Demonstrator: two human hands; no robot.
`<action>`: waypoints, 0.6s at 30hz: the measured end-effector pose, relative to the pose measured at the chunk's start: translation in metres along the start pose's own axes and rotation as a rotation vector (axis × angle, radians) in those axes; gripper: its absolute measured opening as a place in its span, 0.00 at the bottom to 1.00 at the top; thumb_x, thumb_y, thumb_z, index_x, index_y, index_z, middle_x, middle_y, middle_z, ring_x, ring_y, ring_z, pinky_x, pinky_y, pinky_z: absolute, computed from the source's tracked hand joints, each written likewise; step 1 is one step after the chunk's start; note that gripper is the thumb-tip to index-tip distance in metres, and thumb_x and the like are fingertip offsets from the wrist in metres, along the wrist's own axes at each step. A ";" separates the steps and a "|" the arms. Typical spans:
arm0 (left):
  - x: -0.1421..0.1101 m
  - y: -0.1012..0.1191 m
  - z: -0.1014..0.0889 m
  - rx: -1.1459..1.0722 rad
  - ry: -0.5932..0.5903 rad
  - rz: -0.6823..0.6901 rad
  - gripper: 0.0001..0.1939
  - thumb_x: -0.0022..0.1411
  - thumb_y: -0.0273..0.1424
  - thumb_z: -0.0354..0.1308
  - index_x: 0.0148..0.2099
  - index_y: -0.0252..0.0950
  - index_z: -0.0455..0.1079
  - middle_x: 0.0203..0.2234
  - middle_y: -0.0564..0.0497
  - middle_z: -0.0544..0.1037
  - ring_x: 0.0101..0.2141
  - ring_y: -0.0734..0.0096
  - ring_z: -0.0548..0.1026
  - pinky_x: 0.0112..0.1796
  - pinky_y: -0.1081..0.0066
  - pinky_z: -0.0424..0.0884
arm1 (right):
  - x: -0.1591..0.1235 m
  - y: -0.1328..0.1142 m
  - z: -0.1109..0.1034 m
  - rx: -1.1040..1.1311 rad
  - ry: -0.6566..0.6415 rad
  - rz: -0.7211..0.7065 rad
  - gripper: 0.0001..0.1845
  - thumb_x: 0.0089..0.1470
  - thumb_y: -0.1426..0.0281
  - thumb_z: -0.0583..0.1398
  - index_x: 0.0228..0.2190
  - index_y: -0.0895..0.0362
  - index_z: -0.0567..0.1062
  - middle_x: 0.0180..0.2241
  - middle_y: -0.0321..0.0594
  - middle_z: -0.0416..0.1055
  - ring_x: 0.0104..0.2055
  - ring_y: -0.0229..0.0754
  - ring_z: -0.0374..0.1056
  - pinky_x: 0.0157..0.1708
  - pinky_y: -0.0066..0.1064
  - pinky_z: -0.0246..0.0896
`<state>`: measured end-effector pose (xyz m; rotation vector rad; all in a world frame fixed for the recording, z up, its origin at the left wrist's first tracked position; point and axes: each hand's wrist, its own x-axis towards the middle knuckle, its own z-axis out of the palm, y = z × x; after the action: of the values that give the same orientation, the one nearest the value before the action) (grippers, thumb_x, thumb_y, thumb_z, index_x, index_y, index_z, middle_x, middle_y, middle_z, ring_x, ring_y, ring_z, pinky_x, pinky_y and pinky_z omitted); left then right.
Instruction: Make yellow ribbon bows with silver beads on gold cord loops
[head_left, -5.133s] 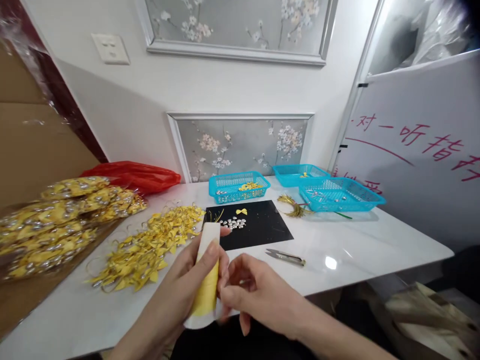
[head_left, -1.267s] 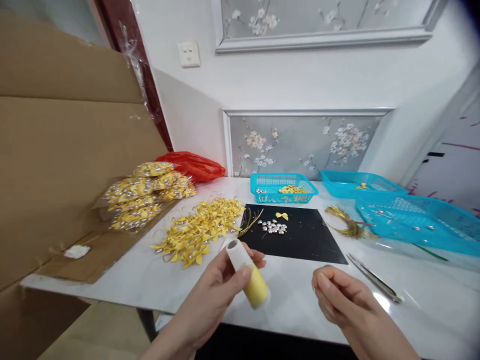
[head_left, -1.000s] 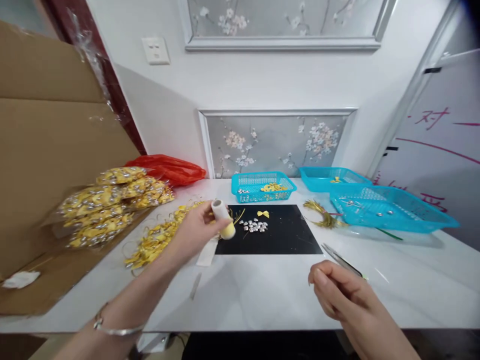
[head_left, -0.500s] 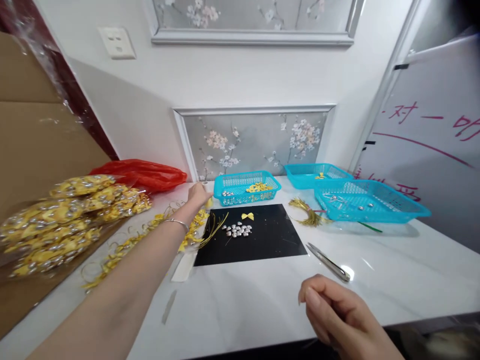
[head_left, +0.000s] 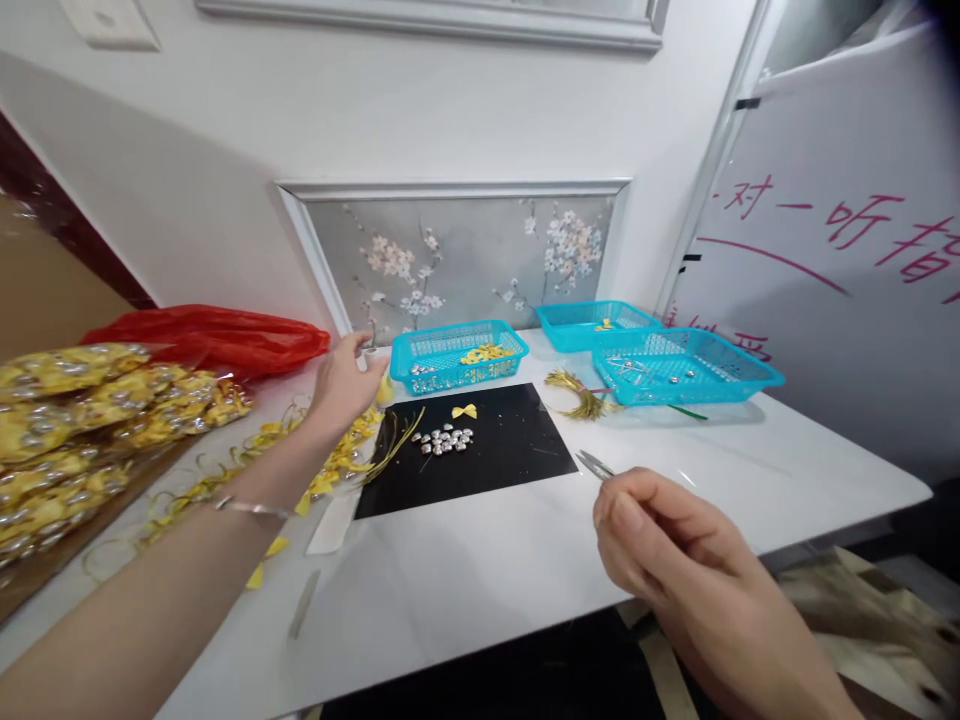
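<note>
My left hand (head_left: 349, 378) reaches to the back of the table, its fingers apart with nothing seen in them. Beside its thumb stands a small yellowish object (head_left: 385, 389), partly hidden. My right hand (head_left: 667, 535) is curled with thumb and fingers pressed together above the front right of the table; anything inside is hidden. It covers most of a pointed metal tool, like scissors (head_left: 592, 464), in this view. On a black mat (head_left: 495, 465) lie several silver heart-like beads (head_left: 444, 440) and a yellow bow (head_left: 464, 411). Yellow bow strands with wires (head_left: 341, 460) lie under my left forearm.
A blue basket (head_left: 460, 375) with yellow pieces and silver beads stands behind the mat. Two more blue baskets (head_left: 690, 390) are at the back right, beside a wire bundle (head_left: 577, 393). Bagged yellow pieces (head_left: 67, 430) and a red bag (head_left: 202, 335) fill the left.
The view has swung right and down. My left hand's fingers have spread beside the yellowish object. My right hand, still curled, now overlaps the pointed tool in view.
</note>
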<state>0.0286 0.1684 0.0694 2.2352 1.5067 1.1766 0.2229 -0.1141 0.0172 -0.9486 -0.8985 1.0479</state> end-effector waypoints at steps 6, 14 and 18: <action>-0.081 0.071 0.014 -0.213 -0.417 0.369 0.12 0.63 0.33 0.58 0.48 0.40 0.77 0.41 0.51 0.83 0.41 0.64 0.80 0.41 0.68 0.76 | -0.011 -0.047 -0.009 0.091 0.150 -0.390 0.09 0.62 0.65 0.62 0.30 0.52 0.76 0.19 0.28 0.50 0.20 0.32 0.46 0.20 0.26 0.45; -0.079 0.097 0.069 -0.223 -0.675 0.471 0.09 0.57 0.26 0.59 0.37 0.37 0.81 0.33 0.46 0.85 0.35 0.57 0.80 0.39 0.61 0.72 | -0.038 -0.041 -0.056 -0.092 0.362 -0.389 0.09 0.62 0.65 0.62 0.30 0.54 0.76 0.21 0.31 0.54 0.23 0.32 0.50 0.21 0.25 0.50; -0.093 0.117 0.087 -0.330 -0.845 0.451 0.10 0.59 0.28 0.58 0.39 0.35 0.80 0.35 0.43 0.84 0.37 0.55 0.79 0.41 0.58 0.72 | -0.049 -0.035 -0.069 -0.083 0.392 -0.388 0.09 0.61 0.64 0.62 0.29 0.54 0.76 0.22 0.32 0.58 0.23 0.33 0.51 0.22 0.25 0.50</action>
<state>0.1557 0.0581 0.0304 2.4004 0.4692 0.3781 0.2846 -0.1820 0.0201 -0.9583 -0.7596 0.4754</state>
